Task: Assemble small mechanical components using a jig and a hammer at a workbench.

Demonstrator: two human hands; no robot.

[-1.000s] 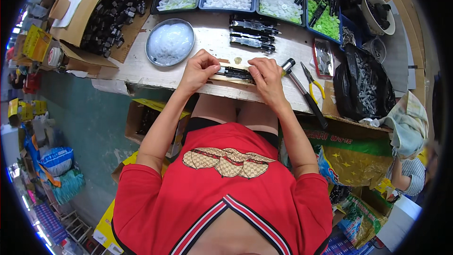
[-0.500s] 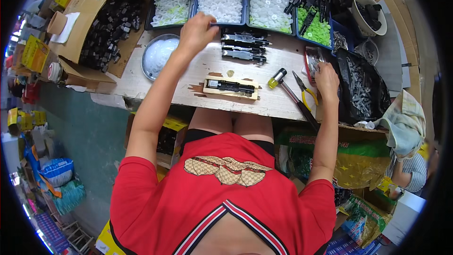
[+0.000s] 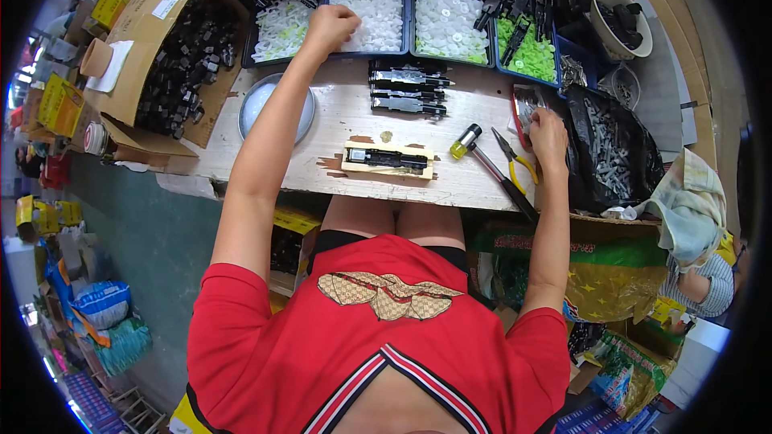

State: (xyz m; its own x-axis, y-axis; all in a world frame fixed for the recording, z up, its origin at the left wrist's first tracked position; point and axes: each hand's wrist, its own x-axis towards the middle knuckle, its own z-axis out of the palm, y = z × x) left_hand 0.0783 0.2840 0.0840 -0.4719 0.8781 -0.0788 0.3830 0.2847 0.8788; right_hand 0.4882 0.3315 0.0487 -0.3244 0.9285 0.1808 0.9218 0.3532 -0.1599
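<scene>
My left hand (image 3: 331, 30) reaches over the near left part of a blue tray of small white plastic pieces (image 3: 376, 16). Its fingers are curled together, and what they hold, if anything, is hidden. At the right, my right hand (image 3: 548, 138) dips into a small red tray (image 3: 519, 106) of tiny parts with its fingertips pinched, their contents too small to make out. Between my arms, a black and silver mechanism (image 3: 388, 158) lies in a pale wooden holder (image 3: 349, 169). Several similar black and metal mechanisms (image 3: 408, 102) are lined up behind it.
A hammer (image 3: 490, 165) and yellow-handled pliers (image 3: 513, 157) lie left of my right hand. Further trays hold white discs (image 3: 452, 24) and green pieces (image 3: 531, 56). A round dish (image 3: 304, 119) sits beneath my left forearm. A carton of black parts (image 3: 189, 64) stands left, a black bag of grey pieces (image 3: 615, 149) right.
My left hand has moved away from me, from the near edge of the white-piece tray to over its contents. My right hand stays at the red tray. The view has shifted slightly.
</scene>
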